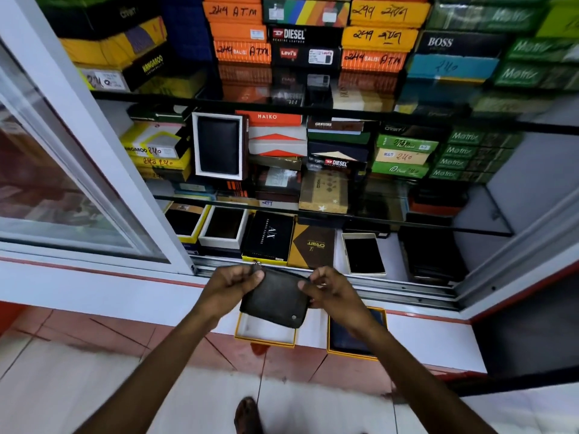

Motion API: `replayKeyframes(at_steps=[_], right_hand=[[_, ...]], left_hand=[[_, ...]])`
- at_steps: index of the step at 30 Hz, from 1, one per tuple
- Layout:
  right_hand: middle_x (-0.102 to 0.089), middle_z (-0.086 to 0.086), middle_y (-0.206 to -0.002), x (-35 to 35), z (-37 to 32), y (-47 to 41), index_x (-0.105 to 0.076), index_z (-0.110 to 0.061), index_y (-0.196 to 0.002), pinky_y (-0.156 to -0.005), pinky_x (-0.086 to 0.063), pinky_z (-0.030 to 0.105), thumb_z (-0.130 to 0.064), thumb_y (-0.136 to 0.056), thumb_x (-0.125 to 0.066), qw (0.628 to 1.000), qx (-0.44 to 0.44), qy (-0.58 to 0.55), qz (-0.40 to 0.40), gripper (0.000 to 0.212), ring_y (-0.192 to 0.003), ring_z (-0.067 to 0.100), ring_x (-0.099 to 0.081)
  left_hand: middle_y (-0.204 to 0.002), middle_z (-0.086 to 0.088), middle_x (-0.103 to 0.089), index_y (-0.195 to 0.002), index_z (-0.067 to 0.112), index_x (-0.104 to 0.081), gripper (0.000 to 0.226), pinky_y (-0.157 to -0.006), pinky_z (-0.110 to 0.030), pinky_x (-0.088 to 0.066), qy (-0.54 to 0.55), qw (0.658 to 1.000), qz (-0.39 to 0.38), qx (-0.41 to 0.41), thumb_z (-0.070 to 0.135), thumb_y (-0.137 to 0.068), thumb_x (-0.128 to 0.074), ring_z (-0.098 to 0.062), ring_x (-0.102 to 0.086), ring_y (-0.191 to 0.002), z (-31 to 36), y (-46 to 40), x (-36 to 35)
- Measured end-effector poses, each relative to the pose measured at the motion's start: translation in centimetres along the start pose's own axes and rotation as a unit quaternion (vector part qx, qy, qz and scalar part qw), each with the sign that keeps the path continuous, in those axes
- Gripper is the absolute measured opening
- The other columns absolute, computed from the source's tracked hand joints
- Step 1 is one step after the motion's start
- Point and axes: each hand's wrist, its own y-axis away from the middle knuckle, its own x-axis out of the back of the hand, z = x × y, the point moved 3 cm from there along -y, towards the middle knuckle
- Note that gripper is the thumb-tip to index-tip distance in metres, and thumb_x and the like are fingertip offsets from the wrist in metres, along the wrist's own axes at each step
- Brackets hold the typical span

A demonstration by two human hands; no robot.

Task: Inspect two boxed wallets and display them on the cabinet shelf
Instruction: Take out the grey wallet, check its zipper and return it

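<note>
I hold a dark zip wallet (275, 299) in front of the cabinet's sliding track. My left hand (232, 285) grips its upper left corner near the zip pull, and my right hand (327, 288) pinches its upper right edge. Under the wallet, on the white ledge (125, 296), lies an open yellow-edged box (266, 332) with a white inside. To its right a second yellow-edged box (355, 339) holds a dark blue wallet, partly hidden by my right forearm.
The open cabinet has glass shelves (360, 217) packed with stacked wallet boxes. On the bottom shelf lie open boxes with dark wallets, among them a white box (363, 253). A sliding glass door (62, 183) stands at the left. Tiled floor lies below.
</note>
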Motion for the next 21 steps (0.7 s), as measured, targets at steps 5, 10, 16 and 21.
replayKeyframes(at_steps=[5,10,16,21], right_hand=[[-0.062,-0.01,-0.128,1.4,-7.2,0.7,-0.056,-0.029,-0.13,-0.095,-0.048,0.022,-0.029,-0.098,-0.051,0.908,0.292,0.301,-0.017,0.032,-0.119,0.007,-0.055],[-0.064,-0.009,-0.126,1.5,-10.4,-0.2,-0.056,-0.031,-0.134,-0.098,-0.046,0.034,-0.027,-0.095,-0.057,0.813,0.375,0.439,-0.073,0.039,-0.118,0.012,-0.048],[-0.071,-0.016,-0.099,3.1,-12.4,0.7,-0.071,-0.032,-0.108,-0.082,-0.045,0.033,-0.043,-0.089,-0.061,0.762,0.427,0.485,-0.05,0.024,-0.096,0.01,-0.049],[-0.066,-0.018,-0.101,4.6,-13.3,2.2,-0.064,-0.035,-0.104,-0.081,-0.035,0.028,-0.047,-0.095,-0.051,0.734,0.413,0.54,-0.012,0.02,-0.099,0.008,-0.047]], left_hand=[[-0.092,-0.002,-0.079,-0.097,0.014,-0.073,0.015,-0.069,-0.02,-0.057,-0.107,0.986,-0.094,-0.09,0.015,-0.082,-0.072,-0.013,-0.074,-0.085,5.6,0.6,-0.4],[-0.09,-0.015,-0.077,-0.096,0.002,-0.072,0.02,-0.066,-0.023,-0.053,-0.123,0.973,-0.145,-0.131,0.012,-0.079,-0.075,-0.022,-0.073,-0.083,8.8,1.0,-1.6],[-0.095,-0.011,-0.078,-0.099,0.004,-0.072,0.02,-0.066,-0.021,-0.056,-0.126,0.968,-0.182,-0.117,0.012,-0.08,-0.073,-0.019,-0.074,-0.086,10.2,1.2,-1.5],[-0.098,-0.014,-0.077,-0.1,0.006,-0.071,0.024,-0.07,-0.024,-0.058,-0.07,0.978,-0.173,-0.088,0.019,-0.08,-0.072,-0.02,-0.073,-0.091,10.8,0.7,0.4]])
